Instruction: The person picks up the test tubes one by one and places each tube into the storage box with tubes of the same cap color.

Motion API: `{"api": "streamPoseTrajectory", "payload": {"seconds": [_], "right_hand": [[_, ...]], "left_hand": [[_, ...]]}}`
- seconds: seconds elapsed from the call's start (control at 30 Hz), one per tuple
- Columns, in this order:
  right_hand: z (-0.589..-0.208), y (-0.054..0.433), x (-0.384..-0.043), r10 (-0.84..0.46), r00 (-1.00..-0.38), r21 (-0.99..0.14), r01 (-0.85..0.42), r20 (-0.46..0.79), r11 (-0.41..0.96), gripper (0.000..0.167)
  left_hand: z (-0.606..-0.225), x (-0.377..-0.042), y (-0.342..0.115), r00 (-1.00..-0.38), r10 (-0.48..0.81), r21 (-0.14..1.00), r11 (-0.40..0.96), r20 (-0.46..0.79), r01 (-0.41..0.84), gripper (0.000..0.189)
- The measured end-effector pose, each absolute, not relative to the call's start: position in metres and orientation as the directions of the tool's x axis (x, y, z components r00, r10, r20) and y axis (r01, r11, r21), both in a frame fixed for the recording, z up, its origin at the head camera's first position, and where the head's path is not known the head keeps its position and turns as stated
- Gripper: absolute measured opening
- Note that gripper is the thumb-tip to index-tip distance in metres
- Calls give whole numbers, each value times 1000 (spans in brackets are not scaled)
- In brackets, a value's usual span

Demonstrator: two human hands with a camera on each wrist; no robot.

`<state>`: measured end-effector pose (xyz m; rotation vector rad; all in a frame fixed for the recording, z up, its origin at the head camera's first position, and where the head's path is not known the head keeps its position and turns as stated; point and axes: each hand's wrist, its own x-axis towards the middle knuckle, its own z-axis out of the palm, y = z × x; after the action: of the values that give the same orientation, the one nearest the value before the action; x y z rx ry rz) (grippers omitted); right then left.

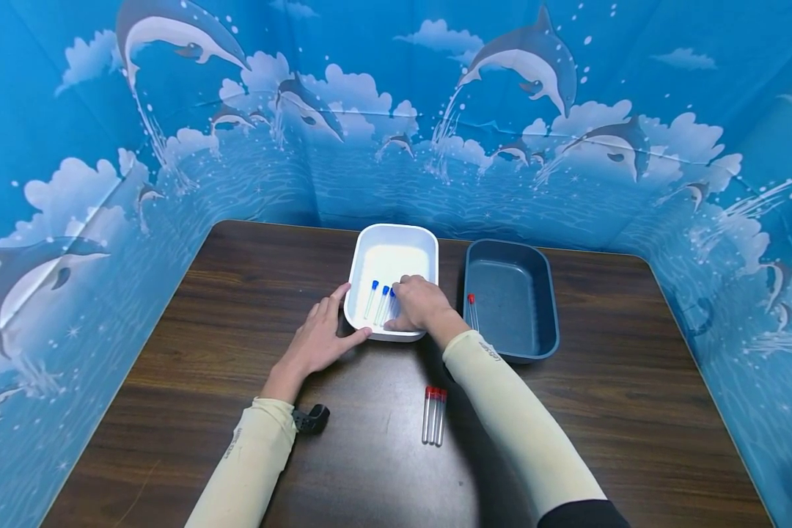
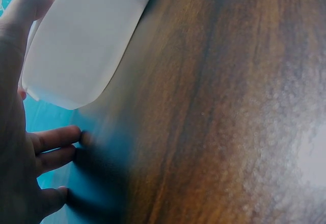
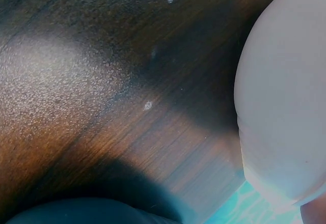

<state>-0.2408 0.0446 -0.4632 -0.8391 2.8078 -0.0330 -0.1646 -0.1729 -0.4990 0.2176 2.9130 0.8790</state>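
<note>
A white tray (image 1: 396,236) holds several clear test tubes with blue caps, one of them a blue-capped test tube (image 1: 372,299) at the left. Inside its near right part, my right hand (image 1: 421,304) pinches another blue-capped tube, mostly hidden by the fingers. My left hand (image 1: 318,339) rests against the tray's near left corner, thumb and forefinger spread along the rim. In the left wrist view the thumb of my left hand (image 2: 15,46) touches the white tray (image 2: 86,40), other fingers extended. In the right wrist view the white tray (image 3: 285,91) fills the right side.
A dark grey bin (image 1: 511,293) stands right of the tray, with a red-capped tube (image 1: 473,312) leaning inside. Several red-capped tubes (image 1: 433,418) lie side by side on the brown table (image 1: 607,411), near my right forearm. A blue dolphin curtain (image 1: 369,169) surrounds the table.
</note>
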Motion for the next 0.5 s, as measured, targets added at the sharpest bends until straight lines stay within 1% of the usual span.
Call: {"api": "streamPoseTrajectory", "payload": {"seconds": [0.5], "right_hand": [[-463,44,-242,-546,-815,-60,-546,-191,836,81]], "left_hand": [[-498,-165,-172,-985,166,549,828,-44,115,102]]}}
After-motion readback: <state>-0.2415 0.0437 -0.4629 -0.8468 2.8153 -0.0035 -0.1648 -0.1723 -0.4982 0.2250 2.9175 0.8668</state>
